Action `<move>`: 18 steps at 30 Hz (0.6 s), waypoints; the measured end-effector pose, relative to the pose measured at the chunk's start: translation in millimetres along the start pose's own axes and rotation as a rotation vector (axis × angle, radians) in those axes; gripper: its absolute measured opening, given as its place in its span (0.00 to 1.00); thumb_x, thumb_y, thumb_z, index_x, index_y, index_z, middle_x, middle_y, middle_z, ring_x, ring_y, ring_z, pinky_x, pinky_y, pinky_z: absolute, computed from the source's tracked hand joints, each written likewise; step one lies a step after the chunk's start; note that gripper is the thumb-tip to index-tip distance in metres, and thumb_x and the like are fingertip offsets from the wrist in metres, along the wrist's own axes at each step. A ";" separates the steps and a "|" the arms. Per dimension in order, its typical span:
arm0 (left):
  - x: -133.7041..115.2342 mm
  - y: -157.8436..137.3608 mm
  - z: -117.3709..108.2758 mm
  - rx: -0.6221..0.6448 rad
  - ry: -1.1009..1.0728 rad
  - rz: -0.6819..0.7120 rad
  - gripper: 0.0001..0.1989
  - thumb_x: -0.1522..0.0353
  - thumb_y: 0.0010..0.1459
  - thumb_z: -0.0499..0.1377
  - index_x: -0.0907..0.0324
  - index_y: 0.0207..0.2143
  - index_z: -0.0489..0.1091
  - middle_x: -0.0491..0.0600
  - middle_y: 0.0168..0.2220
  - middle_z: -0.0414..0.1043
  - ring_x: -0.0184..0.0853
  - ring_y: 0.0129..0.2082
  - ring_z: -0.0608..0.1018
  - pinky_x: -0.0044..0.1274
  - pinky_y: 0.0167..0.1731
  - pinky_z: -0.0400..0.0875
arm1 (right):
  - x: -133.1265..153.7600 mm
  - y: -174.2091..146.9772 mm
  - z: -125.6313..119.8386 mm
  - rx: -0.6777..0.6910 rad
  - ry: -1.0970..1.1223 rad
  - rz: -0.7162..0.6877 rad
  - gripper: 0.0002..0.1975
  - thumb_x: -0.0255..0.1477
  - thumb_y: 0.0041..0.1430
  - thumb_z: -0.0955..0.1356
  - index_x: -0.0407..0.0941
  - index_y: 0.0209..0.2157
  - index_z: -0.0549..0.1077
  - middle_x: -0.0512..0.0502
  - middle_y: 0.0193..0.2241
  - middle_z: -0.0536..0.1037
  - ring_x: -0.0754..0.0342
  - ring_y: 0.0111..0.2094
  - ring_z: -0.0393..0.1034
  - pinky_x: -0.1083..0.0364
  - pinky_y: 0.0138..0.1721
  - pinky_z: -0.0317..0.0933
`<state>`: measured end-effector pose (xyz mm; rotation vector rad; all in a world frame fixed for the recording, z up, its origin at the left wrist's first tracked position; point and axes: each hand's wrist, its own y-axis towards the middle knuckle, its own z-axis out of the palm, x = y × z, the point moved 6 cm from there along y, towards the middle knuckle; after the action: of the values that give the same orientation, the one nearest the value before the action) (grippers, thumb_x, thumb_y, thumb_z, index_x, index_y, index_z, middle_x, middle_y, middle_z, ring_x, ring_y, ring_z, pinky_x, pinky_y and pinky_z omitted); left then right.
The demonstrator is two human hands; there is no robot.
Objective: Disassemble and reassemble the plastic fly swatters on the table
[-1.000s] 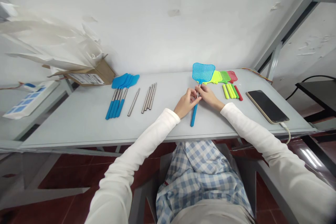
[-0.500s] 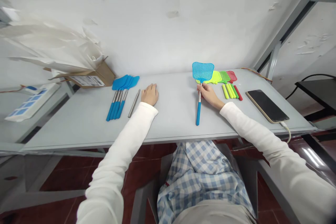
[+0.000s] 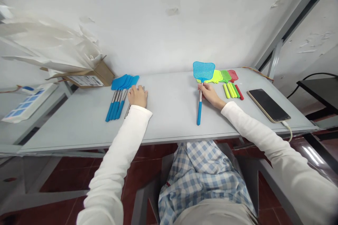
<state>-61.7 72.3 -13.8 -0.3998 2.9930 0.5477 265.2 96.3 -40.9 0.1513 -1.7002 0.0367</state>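
My right hand [image 3: 208, 93] is closed around the metal shaft of a blue fly swatter [image 3: 204, 71]. Its mesh head points toward the wall, and its blue handle [image 3: 199, 114] points toward me. On the left, my left hand [image 3: 137, 96] rests palm down on the table, fingers curled over a slim metal rod [image 3: 127, 111]. Metal shows at the hand's upper right and lower left; whether this is one rod or two I cannot tell. Beside it lie several blue fly swatters [image 3: 124, 82] in an overlapping row, blue handles toward me.
Yellow, green and red swatter heads [image 3: 225, 76] lie at the back right, with matching handles [image 3: 232, 91] before them. A phone [image 3: 268, 105] with a white cable lies further right. An opened cardboard box [image 3: 88, 77] stands at the left end of the grey table [image 3: 169, 119].
My left hand has moved left, from beside the metal rod to over it, covering most of it. My right hand keeps hold of the fly swatter in nearly the same place.
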 end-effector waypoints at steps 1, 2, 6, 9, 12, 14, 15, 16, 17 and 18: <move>-3.3 -1.0 -5.4 -0.017 -0.019 -0.004 0.19 0.65 0.63 0.49 0.67 0.52 0.66 0.69 0.58 0.63 0.55 0.57 0.67 0.43 0.55 0.60 | -0.1 0.0 0.1 -0.004 0.016 0.008 0.24 0.55 0.55 0.67 0.48 0.28 0.64 0.55 0.17 0.63 0.58 0.17 0.58 0.56 0.20 0.53; -9.5 -3.2 -11.0 -0.031 -0.044 -0.002 0.20 0.65 0.64 0.48 0.67 0.53 0.66 0.69 0.58 0.63 0.55 0.57 0.67 0.43 0.56 0.59 | 0.2 0.1 0.0 -0.012 0.032 0.010 0.24 0.56 0.54 0.67 0.48 0.29 0.64 0.55 0.16 0.63 0.58 0.17 0.58 0.56 0.19 0.54; -66.6 -26.6 -24.0 0.061 -0.258 0.148 0.19 0.64 0.67 0.46 0.66 0.52 0.66 0.66 0.56 0.64 0.48 0.55 0.71 0.36 0.56 0.62 | 3.1 1.2 -1.4 -0.051 0.102 0.000 0.26 0.58 0.52 0.68 0.48 0.30 0.65 0.54 0.15 0.67 0.56 0.17 0.64 0.54 0.22 0.61; -124.2 -51.6 -20.0 0.277 -0.476 0.308 0.19 0.61 0.68 0.47 0.64 0.53 0.65 0.63 0.55 0.64 0.41 0.51 0.75 0.31 0.54 0.66 | 5.6 1.0 -2.5 -0.082 0.186 0.012 0.26 0.57 0.52 0.68 0.48 0.31 0.65 0.53 0.18 0.71 0.54 0.21 0.69 0.53 0.27 0.66; -166.3 -63.2 -17.1 0.333 -0.497 0.408 0.21 0.58 0.66 0.51 0.63 0.55 0.62 0.63 0.56 0.64 0.43 0.51 0.76 0.33 0.52 0.67 | 11.2 -1.9 -2.2 -0.093 0.262 0.008 0.25 0.56 0.52 0.69 0.47 0.32 0.68 0.50 0.21 0.73 0.53 0.26 0.73 0.52 0.32 0.69; -184.2 -61.4 -15.7 0.307 -0.455 0.448 0.19 0.62 0.67 0.51 0.63 0.56 0.61 0.63 0.56 0.65 0.44 0.50 0.76 0.33 0.49 0.68 | 15.9 -4.7 -0.6 -0.072 0.277 -0.007 0.25 0.55 0.52 0.69 0.46 0.34 0.70 0.48 0.26 0.76 0.53 0.31 0.74 0.53 0.36 0.69; -190.9 -58.9 -14.7 0.292 -0.434 0.463 0.17 0.66 0.67 0.50 0.63 0.56 0.61 0.62 0.55 0.66 0.44 0.50 0.76 0.32 0.48 0.68 | 18.4 -6.1 0.2 -0.060 0.270 -0.024 0.25 0.55 0.52 0.69 0.46 0.36 0.72 0.47 0.29 0.77 0.54 0.33 0.75 0.53 0.38 0.69; -196.4 -56.0 -13.7 0.276 -0.416 0.475 0.16 0.69 0.67 0.48 0.62 0.56 0.61 0.61 0.54 0.67 0.44 0.50 0.76 0.31 0.46 0.69 | 20.6 -7.3 0.5 -0.052 0.253 -0.046 0.25 0.54 0.53 0.69 0.46 0.37 0.73 0.45 0.33 0.78 0.54 0.36 0.74 0.54 0.40 0.69; -200.7 -52.9 -12.6 0.255 -0.400 0.485 0.16 0.72 0.67 0.46 0.62 0.55 0.61 0.61 0.53 0.68 0.43 0.49 0.77 0.31 0.45 0.69 | 22.4 -8.2 0.4 -0.052 0.228 -0.069 0.25 0.54 0.53 0.69 0.46 0.38 0.74 0.45 0.37 0.79 0.54 0.39 0.74 0.55 0.41 0.68; -204.1 -50.0 -11.7 0.227 -0.387 0.494 0.17 0.74 0.66 0.45 0.62 0.55 0.61 0.60 0.52 0.68 0.43 0.49 0.77 0.30 0.44 0.69 | 23.3 -8.7 -0.1 -0.058 0.200 -0.086 0.25 0.53 0.54 0.68 0.46 0.38 0.75 0.44 0.41 0.79 0.54 0.42 0.73 0.55 0.42 0.67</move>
<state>148.0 72.1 4.1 0.4248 2.7125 0.2627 263.4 85.8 -18.4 0.1709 -1.4920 -0.0598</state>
